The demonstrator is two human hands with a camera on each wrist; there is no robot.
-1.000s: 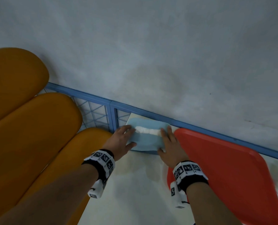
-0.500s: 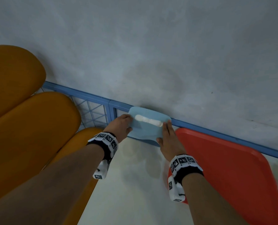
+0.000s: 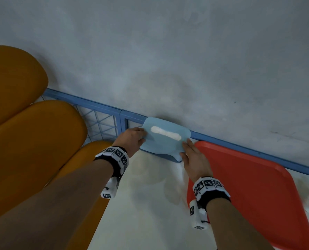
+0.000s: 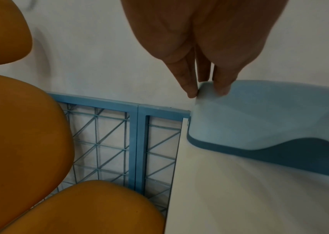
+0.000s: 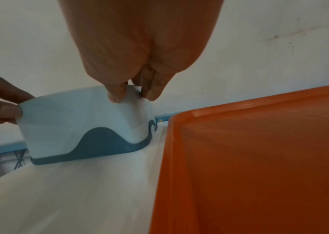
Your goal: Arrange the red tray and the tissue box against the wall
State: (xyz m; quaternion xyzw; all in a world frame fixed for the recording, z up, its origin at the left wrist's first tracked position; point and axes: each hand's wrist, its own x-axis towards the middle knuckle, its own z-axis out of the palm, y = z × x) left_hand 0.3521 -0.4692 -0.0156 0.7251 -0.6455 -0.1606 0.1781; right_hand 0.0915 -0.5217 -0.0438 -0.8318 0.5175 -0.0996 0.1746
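Note:
A light blue tissue box (image 3: 165,139) with a darker blue base and a white tissue in its top slot stands on the white table at the far edge, against the grey wall. My left hand (image 3: 134,139) grips its left end (image 4: 205,88), thumb on the near side. My right hand (image 3: 189,152) grips its right end (image 5: 131,93) the same way. The red tray (image 3: 249,186) lies flat just right of the box, its far corner by the blue rail; in the right wrist view the tray (image 5: 259,158) nearly touches the box (image 5: 79,118).
A blue rail (image 3: 258,152) runs along the wall behind the table (image 3: 146,204). A blue wire-mesh panel (image 4: 109,142) stands past the table's left edge. Three orange seat backs (image 3: 33,150) fill the left side.
Both hands have carried the tissue box away from me to the far edge, where it now stands by the wall. The tray has stayed put.

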